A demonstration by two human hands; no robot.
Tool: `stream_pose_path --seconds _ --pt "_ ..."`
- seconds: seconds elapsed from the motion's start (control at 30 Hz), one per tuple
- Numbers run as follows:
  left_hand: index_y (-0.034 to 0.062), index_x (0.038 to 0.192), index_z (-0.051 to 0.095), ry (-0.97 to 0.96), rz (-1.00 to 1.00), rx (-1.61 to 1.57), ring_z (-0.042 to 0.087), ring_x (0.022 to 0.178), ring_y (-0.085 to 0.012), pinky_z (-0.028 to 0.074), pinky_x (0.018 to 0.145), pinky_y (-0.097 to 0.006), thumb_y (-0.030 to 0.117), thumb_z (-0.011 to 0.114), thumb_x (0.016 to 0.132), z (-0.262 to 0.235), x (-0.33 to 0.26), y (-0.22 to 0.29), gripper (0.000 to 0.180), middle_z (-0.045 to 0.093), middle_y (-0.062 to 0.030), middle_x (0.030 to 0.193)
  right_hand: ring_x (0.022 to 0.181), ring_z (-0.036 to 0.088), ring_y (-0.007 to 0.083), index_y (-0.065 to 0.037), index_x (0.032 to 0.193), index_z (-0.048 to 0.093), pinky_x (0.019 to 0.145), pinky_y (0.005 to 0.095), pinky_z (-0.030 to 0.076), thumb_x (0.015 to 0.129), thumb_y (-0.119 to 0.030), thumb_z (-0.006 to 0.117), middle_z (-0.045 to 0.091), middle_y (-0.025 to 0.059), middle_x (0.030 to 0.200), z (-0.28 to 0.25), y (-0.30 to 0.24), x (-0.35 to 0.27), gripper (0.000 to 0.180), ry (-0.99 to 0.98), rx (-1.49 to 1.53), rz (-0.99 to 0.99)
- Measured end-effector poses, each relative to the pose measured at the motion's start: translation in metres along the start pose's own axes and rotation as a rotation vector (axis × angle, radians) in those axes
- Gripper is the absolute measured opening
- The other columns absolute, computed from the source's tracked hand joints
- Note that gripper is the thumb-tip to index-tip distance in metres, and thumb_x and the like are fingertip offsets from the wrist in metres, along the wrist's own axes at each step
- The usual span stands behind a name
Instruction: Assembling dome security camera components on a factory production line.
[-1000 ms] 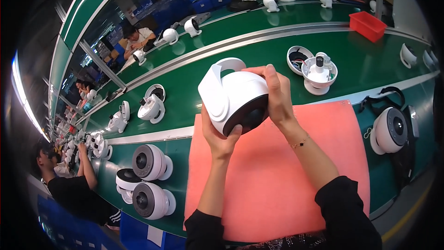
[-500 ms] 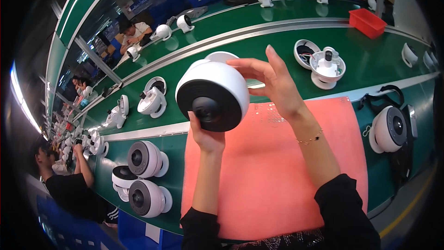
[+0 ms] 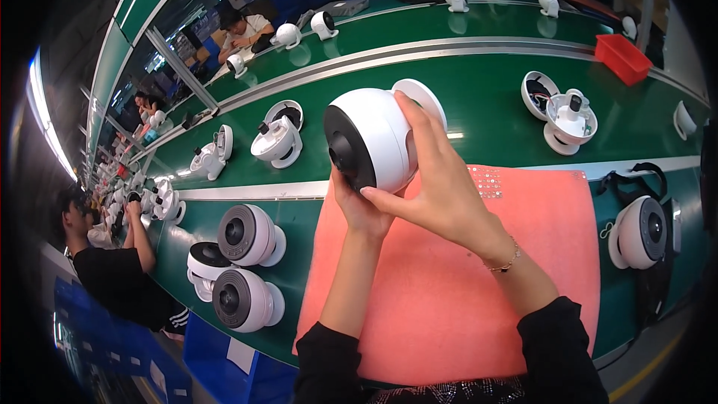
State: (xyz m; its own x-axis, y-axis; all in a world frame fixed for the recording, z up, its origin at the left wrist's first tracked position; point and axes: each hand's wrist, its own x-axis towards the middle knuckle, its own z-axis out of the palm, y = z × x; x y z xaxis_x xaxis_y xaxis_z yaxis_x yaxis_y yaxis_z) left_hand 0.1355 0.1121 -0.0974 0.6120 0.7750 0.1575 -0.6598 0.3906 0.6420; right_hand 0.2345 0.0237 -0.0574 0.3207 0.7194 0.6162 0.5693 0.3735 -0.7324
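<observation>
Fingers of the right hand lie along the back of a white round camera, with the thumb spread well apart from them near the lower rim of its black front, pinching the camera between. The left hand (partly hidden by the camera) holds it from below; whether those fingers are spread or pressed together I cannot tell. The camera is up in the air within both hands' fingers, its black front facing left and its round foot just behind the right fingers. Below the fingers lies a pink mat, with small shiny dots near its far edge. Left of the fingers, three similar cameras sit close together on the green surface. Another camera stands well to the fingers' right, by a black strap. Beyond the fingers, toward the right, are an opened camera and, farther off, a red tray.
</observation>
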Motion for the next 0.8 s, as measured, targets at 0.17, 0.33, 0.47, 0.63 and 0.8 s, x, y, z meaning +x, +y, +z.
stream_pose_path --seconds 0.17,0.33,0.47,0.63,0.8 --pt "0.0141 0.133 0.032 -0.025 -0.098 0.013 0.037 0.121 -0.0311 0.032 0.1 -0.047 0.052 0.042 0.083 0.016 0.0 0.007 0.063 0.036 -0.0098 0.133 0.119 0.039 0.0284 -0.004 0.136 0.021 0.091 0.0373 0.042 0.07 -0.03 0.073 0.035 0.0179 0.13 -0.009 0.02 0.006 0.088 -0.002 0.231 0.128" --pt "-0.0098 0.131 0.015 -0.157 -0.227 -0.067 0.017 0.129 -0.0365 0.012 0.109 -0.047 0.056 0.054 0.075 0.039 -0.01 0.023 0.095 0.019 -0.0223 0.137 0.097 0.054 0.0257 -0.001 0.13 0.03 0.077 0.0326 0.05 0.076 -0.05 0.06 0.042 0.0161 0.118 -0.023 0.04 0.016 0.078 -0.093 0.898 0.594" --pt "-0.0011 0.13 0.022 -0.133 -0.267 -0.133 0.022 0.127 -0.0321 0.015 0.108 -0.042 0.051 0.053 0.077 0.035 -0.014 0.033 0.08 0.026 -0.0158 0.131 0.096 0.055 0.0253 -0.007 0.125 0.039 0.076 0.0403 0.051 0.081 -0.055 0.048 0.043 0.0146 0.117 -0.011 0.051 0.017 0.066 -0.131 1.027 0.721" --pt "0.0001 0.128 0.025 -0.057 -0.305 -0.081 0.027 0.126 -0.0305 0.018 0.107 -0.043 0.042 0.054 0.081 0.023 -0.016 0.04 0.069 0.029 -0.0136 0.13 0.096 0.055 0.0258 -0.006 0.124 0.039 0.075 0.0401 0.051 0.081 -0.057 0.047 0.044 0.0147 0.114 0.007 0.058 0.015 0.067 -0.174 1.007 0.752" --pt "0.0009 0.124 0.036 0.041 -0.256 0.05 0.038 0.118 -0.0243 0.034 0.099 -0.039 0.031 0.055 0.084 -0.009 -0.004 0.039 0.053 0.039 -0.0119 0.123 0.1 0.054 0.0285 -0.005 0.129 0.032 0.078 0.0406 0.051 0.076 -0.051 0.058 0.043 0.0177 0.118 0.035 0.056 0.015 0.075 -0.157 0.89 0.672"
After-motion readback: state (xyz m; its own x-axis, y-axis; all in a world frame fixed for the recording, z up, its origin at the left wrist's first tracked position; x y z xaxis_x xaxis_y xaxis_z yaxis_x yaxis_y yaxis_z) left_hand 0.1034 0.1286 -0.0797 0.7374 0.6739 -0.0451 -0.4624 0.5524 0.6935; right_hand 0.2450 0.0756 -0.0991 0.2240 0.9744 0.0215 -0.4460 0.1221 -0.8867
